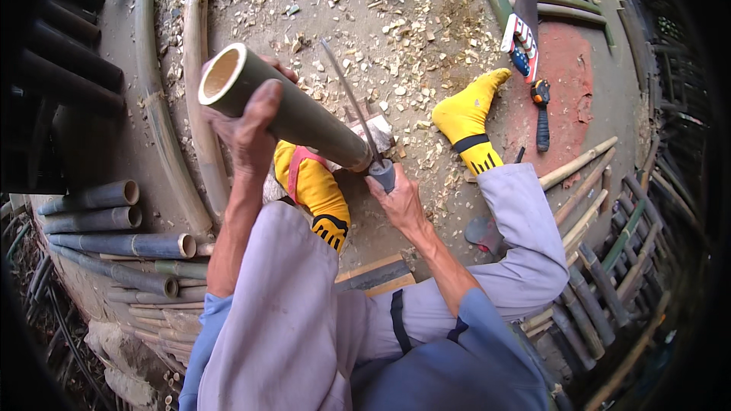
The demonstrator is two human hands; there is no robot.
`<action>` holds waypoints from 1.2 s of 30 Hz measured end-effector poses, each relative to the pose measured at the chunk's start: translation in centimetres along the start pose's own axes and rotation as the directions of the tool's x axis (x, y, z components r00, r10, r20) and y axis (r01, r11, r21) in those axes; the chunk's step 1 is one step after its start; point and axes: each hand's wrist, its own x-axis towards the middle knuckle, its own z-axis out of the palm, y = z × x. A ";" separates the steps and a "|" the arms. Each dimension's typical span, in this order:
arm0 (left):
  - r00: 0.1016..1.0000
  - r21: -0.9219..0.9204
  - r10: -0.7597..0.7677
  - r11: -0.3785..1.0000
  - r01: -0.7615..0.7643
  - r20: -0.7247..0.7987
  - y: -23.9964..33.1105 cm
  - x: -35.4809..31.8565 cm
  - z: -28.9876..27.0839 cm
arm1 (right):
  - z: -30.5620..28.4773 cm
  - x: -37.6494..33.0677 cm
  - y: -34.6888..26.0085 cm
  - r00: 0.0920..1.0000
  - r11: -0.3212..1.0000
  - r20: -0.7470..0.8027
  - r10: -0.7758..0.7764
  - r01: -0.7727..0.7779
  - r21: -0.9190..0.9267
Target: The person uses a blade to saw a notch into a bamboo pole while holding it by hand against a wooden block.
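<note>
With fingers [261, 106] wrapped around each, the bamboo tube [316, 120] should be steadied by left hand [250, 128], the bladed tool [357, 109] beside it by right hand [404, 204].

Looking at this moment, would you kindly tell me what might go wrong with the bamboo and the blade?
The long blade in the right hand could slip toward the bare left hand on the bamboo tube. The nearby yellow-socked left foot could also be nicked.

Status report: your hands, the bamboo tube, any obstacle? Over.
Left hand grips bamboo tube near open end. Right hand holds thin blade by grey handle, near tube's other end. Yellow-socked left foot close by.
</note>
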 end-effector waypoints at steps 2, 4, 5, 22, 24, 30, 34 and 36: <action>1.000 -0.002 -0.028 1.000 0.028 0.007 0.0 0.2 0.2 | -0.8 -0.1 -0.7 0.988 0.978 0.109 0.112 -0.129 0.162; 0.998 -0.032 -0.058 0.998 0.060 0.037 0.1 0.5 0.0 | -2.0 -1.1 -3.1 0.990 0.938 0.106 0.097 -0.126 0.323; 0.999 -0.120 -0.038 0.992 0.037 0.001 0.7 0.5 0.5 | -2.2 -1.8 -3.6 1.000 0.941 0.011 0.008 -0.012 0.338; 0.958 0.047 -0.009 0.999 0.024 -0.286 -0.7 1.0 -0.3 | 0.4 0.1 0.8 0.999 1.000 -0.032 -0.012 0.013 0.015; 0.962 0.070 0.037 0.997 -0.018 -0.271 0.4 0.9 0.4 | -0.1 0.2 0.2 0.998 0.998 0.007 0.065 -0.065 0.020; 0.961 0.050 -0.023 0.998 0.038 -0.275 0.7 0.8 0.3 | -2.4 -2.4 -4.5 0.921 0.922 -0.275 -0.275 0.334 0.197; 0.975 0.035 -0.052 0.998 0.061 -0.218 0.7 0.7 0.9 | -0.4 -0.8 -1.8 0.887 0.916 -0.266 -0.378 0.400 0.028; 0.979 0.057 -0.043 0.997 0.056 -0.199 0.5 0.6 0.8 | -0.1 1.7 0.0 0.999 0.998 -0.005 0.038 -0.038 0.044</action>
